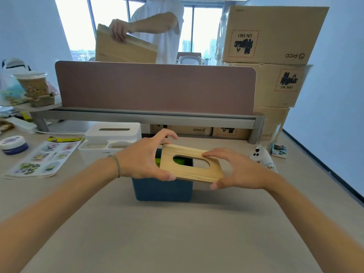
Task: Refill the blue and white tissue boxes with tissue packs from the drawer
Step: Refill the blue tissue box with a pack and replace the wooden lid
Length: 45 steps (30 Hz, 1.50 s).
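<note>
The blue tissue box stands on the desk in the middle, its top uncovered. Above it I hold its wooden lid, tilted and shifted to the right, with an oval slot through which something green inside the box shows. My left hand grips the lid's left end, thumb at the front edge. My right hand grips the right end. The white tissue box sits behind on the left with its lid on, front compartments facing me.
A sticker sheet and a round tub lie at the left. A pink divider runs across the desk's far edge. Cardboard boxes are stacked at the right. A person behind the divider handles a carton. A white controller lies right.
</note>
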Each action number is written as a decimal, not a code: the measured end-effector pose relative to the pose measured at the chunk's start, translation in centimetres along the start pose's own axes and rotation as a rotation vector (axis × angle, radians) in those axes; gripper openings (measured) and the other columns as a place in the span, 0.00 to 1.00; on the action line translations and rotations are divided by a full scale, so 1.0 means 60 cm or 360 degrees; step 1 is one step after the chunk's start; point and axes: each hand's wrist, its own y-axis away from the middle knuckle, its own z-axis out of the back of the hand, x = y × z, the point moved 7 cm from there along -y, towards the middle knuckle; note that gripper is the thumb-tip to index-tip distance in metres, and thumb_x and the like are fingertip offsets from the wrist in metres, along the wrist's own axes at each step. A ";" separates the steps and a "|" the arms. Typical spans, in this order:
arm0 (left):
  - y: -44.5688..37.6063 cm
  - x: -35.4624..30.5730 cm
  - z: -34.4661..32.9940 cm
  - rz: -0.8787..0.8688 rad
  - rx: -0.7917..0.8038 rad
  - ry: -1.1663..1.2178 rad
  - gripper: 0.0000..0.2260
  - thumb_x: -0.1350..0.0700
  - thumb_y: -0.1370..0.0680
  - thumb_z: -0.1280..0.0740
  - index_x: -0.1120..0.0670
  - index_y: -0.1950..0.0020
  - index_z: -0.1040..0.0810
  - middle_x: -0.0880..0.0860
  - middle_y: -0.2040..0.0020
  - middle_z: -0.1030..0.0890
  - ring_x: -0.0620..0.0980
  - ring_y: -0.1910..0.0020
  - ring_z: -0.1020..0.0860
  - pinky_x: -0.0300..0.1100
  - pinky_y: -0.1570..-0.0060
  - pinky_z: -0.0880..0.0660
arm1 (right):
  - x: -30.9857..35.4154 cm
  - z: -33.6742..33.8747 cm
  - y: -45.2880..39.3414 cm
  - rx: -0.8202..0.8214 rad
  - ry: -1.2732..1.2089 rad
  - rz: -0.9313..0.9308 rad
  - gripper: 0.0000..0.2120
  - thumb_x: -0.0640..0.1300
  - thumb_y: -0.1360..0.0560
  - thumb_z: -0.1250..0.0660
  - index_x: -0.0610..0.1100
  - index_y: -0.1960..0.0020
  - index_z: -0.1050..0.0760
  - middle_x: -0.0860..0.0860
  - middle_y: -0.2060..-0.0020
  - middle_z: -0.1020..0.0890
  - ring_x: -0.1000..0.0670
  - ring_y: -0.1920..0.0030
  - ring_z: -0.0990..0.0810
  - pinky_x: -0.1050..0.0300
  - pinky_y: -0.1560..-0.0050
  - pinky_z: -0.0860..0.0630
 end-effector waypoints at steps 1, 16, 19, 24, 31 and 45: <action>0.006 0.014 0.006 0.0020 -0.0009 0.0027 0.43 0.37 0.36 0.21 0.37 0.29 0.42 0.42 0.33 0.27 0.46 0.37 0.26 0.31 0.46 0.27 | 0.011 -0.001 -0.010 -0.0008 0.0003 0.0013 0.44 0.62 0.35 0.22 0.60 0.24 0.37 0.61 0.27 0.36 0.61 0.31 0.37 0.62 0.33 0.40; 0.038 0.129 0.022 0.0153 0.0062 -0.0041 0.44 0.36 0.35 0.22 0.37 0.24 0.39 0.40 0.28 0.32 0.42 0.34 0.34 0.38 0.38 0.35 | 0.079 -0.032 -0.084 0.0034 0.0121 0.0074 0.40 0.60 0.33 0.23 0.59 0.25 0.35 0.58 0.26 0.34 0.63 0.34 0.39 0.64 0.35 0.43; 0.036 0.140 0.018 0.0193 0.0123 -0.0028 0.44 0.36 0.35 0.22 0.37 0.23 0.40 0.41 0.26 0.33 0.44 0.32 0.34 0.41 0.34 0.35 | 0.080 -0.035 -0.088 0.0041 0.0126 0.0062 0.39 0.61 0.32 0.23 0.59 0.25 0.34 0.58 0.26 0.34 0.63 0.35 0.39 0.65 0.36 0.44; 0.036 0.147 0.016 0.0228 0.0142 0.0003 0.44 0.34 0.35 0.23 0.37 0.23 0.40 0.42 0.24 0.35 0.48 0.27 0.36 0.49 0.30 0.35 | 0.076 -0.038 -0.093 0.0045 0.0144 0.0046 0.39 0.63 0.32 0.24 0.61 0.25 0.34 0.59 0.26 0.35 0.64 0.36 0.39 0.66 0.38 0.44; 0.037 0.149 0.020 0.0234 0.0115 0.0007 0.44 0.36 0.35 0.23 0.37 0.23 0.41 0.41 0.25 0.34 0.48 0.28 0.35 0.44 0.33 0.36 | 0.073 -0.044 -0.095 0.0042 0.0136 0.0039 0.38 0.63 0.31 0.26 0.60 0.25 0.35 0.59 0.25 0.36 0.65 0.34 0.41 0.64 0.35 0.44; 0.039 0.147 0.021 0.0261 0.0173 0.0142 0.50 0.30 0.41 0.26 0.35 0.22 0.44 0.43 0.24 0.33 0.48 0.26 0.35 0.49 0.28 0.36 | 0.064 -0.045 -0.103 -0.0017 0.0075 0.0066 0.42 0.65 0.34 0.24 0.59 0.24 0.36 0.60 0.27 0.33 0.63 0.34 0.36 0.63 0.36 0.39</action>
